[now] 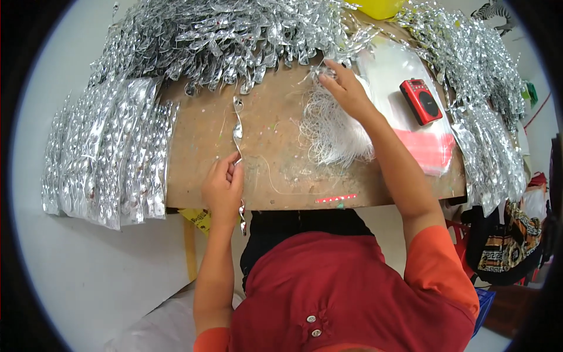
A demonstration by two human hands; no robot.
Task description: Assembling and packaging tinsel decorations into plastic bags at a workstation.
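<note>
A twisted silver foil strip (237, 129) runs lengthwise over the brown board tabletop. My left hand (224, 182) is closed on this strip, and its lower end hangs past the table's near edge. At the right, my right hand (347, 91) reaches to the top of a bundle of white strings (334, 132). Its thumb and forefinger are apart at the gathered end of the bundle; whether a single string lies between them is too small to tell. A loose thin string (272, 176) curves across the board between my hands.
Piled silver foil twists (234, 35) cover the far side, with more at the far right (469, 58). Bagged silver twists (111, 152) hang over the left edge. A red radio (421, 101) rests on clear plastic bags (381, 64). A yellow container (378, 7) stands at the back.
</note>
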